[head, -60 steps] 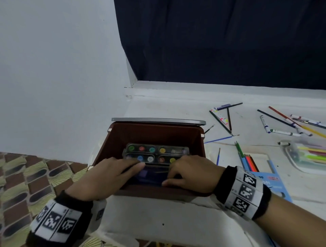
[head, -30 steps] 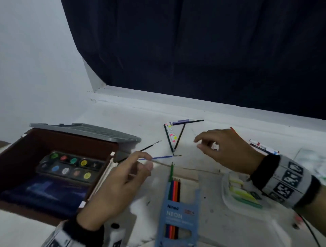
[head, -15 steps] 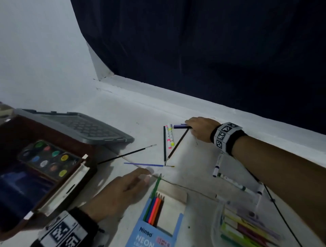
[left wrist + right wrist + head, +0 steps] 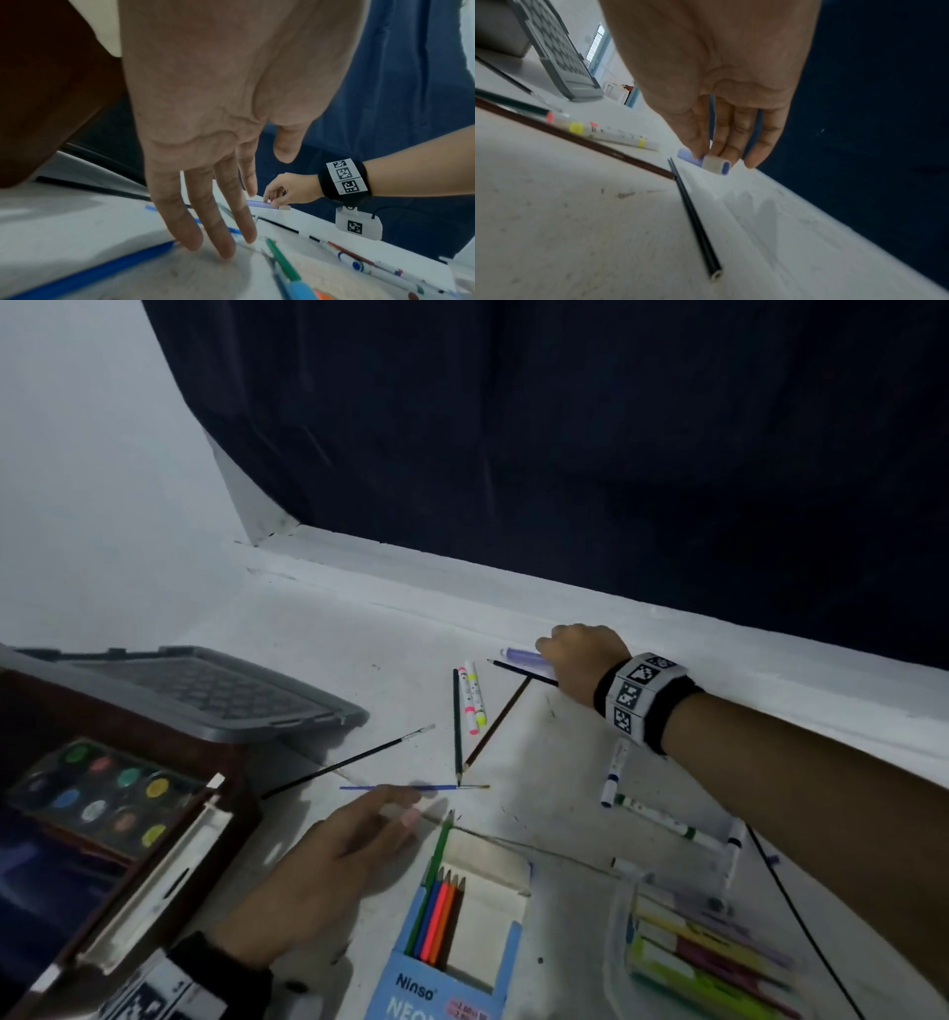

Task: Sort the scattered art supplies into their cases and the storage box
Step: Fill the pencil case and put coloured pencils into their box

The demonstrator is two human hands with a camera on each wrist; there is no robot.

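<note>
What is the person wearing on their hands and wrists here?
Both hands are bare. The right hand has a black wristband with a white strip of square black-and-white code markers; a white tag with another marker and a thin black cable hang below it. The left hand has a similar band.

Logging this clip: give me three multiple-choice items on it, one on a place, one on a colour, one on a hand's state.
1. Where does the watercolour palette lie?
A. inside the brown storage box
B. on the blue pencil box
C. beside the curtain

2. What colour is the marker under the right hand?
A. green
B. purple
C. orange

3. How is the left hand?
A. gripping a brush
B. clenched
C. fingers straight, holding nothing

Key: 1 A, the palette sits between the box's walls; 2 B, purple barrel in the right wrist view; 3 C, the left wrist view shows extended fingers.
</note>
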